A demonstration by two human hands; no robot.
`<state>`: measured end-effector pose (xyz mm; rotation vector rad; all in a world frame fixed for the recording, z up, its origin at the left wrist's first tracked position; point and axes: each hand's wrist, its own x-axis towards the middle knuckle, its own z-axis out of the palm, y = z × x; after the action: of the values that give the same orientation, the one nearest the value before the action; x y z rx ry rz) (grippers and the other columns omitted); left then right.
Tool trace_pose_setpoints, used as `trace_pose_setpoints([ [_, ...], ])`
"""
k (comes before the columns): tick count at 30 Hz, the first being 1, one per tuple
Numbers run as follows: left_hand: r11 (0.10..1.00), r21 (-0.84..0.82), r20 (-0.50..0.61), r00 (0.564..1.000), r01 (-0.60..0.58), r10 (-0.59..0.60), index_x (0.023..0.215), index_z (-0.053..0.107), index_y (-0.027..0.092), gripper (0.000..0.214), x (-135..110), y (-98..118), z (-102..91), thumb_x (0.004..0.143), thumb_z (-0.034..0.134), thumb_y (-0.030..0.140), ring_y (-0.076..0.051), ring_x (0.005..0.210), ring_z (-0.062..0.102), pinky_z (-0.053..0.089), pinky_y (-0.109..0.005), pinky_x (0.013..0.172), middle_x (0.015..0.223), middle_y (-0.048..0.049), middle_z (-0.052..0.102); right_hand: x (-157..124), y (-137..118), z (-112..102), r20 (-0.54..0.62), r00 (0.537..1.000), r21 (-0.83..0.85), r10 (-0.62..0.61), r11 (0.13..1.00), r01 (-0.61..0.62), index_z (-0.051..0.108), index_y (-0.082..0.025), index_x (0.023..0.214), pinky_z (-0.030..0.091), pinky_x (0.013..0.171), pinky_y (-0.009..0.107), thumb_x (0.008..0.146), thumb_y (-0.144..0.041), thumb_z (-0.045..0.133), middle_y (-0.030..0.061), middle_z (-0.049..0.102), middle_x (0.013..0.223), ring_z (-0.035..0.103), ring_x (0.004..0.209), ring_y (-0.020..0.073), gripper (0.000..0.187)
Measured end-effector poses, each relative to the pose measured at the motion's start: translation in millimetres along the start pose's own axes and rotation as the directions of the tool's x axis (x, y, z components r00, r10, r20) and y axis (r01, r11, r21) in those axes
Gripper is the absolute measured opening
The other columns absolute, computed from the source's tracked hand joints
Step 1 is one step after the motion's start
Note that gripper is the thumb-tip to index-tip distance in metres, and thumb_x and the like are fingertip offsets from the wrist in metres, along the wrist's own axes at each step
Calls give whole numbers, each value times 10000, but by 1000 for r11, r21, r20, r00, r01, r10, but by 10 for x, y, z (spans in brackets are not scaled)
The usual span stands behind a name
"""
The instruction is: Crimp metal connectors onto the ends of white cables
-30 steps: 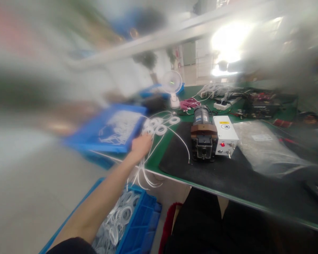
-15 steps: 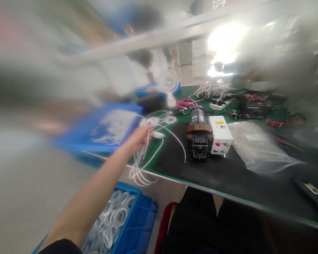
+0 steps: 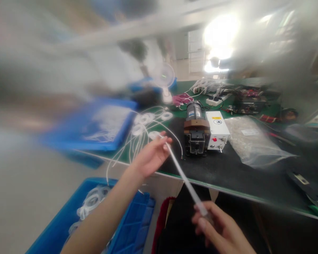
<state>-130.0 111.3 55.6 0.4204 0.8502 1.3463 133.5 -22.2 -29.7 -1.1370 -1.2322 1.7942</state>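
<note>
A white cable (image 3: 184, 174) stretches in a slanting, slightly blurred line between my two hands. At its upper end my left hand (image 3: 153, 155) has thumb and fingers closed on it, just in front of the table edge. My right hand (image 3: 222, 227), low in the view, pinches the lower end; the tip inside its fingers is hidden. Behind my left hand, coiled white cables (image 3: 141, 123) lie in a tangle on the green table, several strands hanging over the edge. One loose cable end with bare wires (image 3: 182, 157) rests on the black mat.
A dark motor-driven machine (image 3: 197, 135) with a white switch box (image 3: 217, 130) stands on the mat (image 3: 235, 173). Right of it lies a clear plastic bag (image 3: 251, 141). A blue tray (image 3: 106, 146) holds white pieces; below, a blue crate (image 3: 137, 218) holds coils. A fan (image 3: 164, 79) stands behind.
My left hand has moved right and toward me, away from the cable pile. My right hand has come into view, and a cable now spans both hands. Strands on the table have shifted.
</note>
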Motion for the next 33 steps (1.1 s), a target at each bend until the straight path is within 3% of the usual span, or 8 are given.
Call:
trace_pose_setpoints([
  [3,996,-80,-88,995,-47,40,1105,668,117,145,-42,-202,57,1051,585,12,-69,736,681,623,-124,689,951,-65,687,161,-57,154,-14,992,202,-122,972,122,605,-286,1454,604,929,406,902,-520,892,138,761,1289,764,1076,271,664],
  [6,994,-90,-171,984,-68,52,1085,692,111,168,-149,-439,21,1043,587,-13,-73,740,688,639,-127,678,952,-64,695,158,-131,163,-74,987,343,-143,926,160,527,-298,1512,610,806,349,974,-471,835,117,776,1235,779,931,224,644],
  [14,998,40,-285,958,55,-41,1106,772,66,200,-521,-816,-299,1005,621,-18,-86,688,669,639,-149,632,945,-96,705,209,-181,71,-347,930,272,-123,936,225,710,-190,1241,591,657,269,1047,-501,737,102,821,1037,759,769,178,368],
  [22,903,399,-139,984,157,-110,1238,769,156,420,-737,-1035,-447,883,906,334,-114,654,591,566,-199,609,866,-26,682,130,-158,69,-489,863,272,-129,917,291,771,-178,1078,586,615,235,1103,-498,647,82,821,982,745,670,138,344],
  [25,808,576,-120,990,125,-68,1274,760,191,446,-722,-1059,-564,925,849,455,-148,685,615,563,-238,671,875,-33,718,11,-144,75,-451,878,248,-161,922,297,774,-179,1075,570,614,232,1127,-481,607,73,816,933,742,673,139,349],
  [28,542,837,-168,977,72,129,1084,794,212,392,-809,-1024,-641,934,786,575,-203,720,659,543,-278,712,800,-31,728,-103,-114,118,-401,897,209,-185,935,286,770,-192,1095,570,648,251,1152,-455,560,72,816,955,744,709,147,341],
  [30,339,935,-229,903,101,363,973,769,242,364,-961,-999,-581,924,774,602,-230,750,675,522,-299,724,808,-23,736,-154,-98,149,-365,909,182,-200,943,280,766,-207,1134,569,672,266,1169,-442,522,70,814,983,745,735,153,341],
  [33,280,960,-179,814,21,552,962,743,279,236,-1216,-1021,-296,960,753,515,-239,778,678,524,-326,767,855,-10,736,-194,-108,173,-294,932,141,-213,955,263,760,-220,1167,568,693,279,1179,-434,491,68,811,1005,743,755,160,344],
])
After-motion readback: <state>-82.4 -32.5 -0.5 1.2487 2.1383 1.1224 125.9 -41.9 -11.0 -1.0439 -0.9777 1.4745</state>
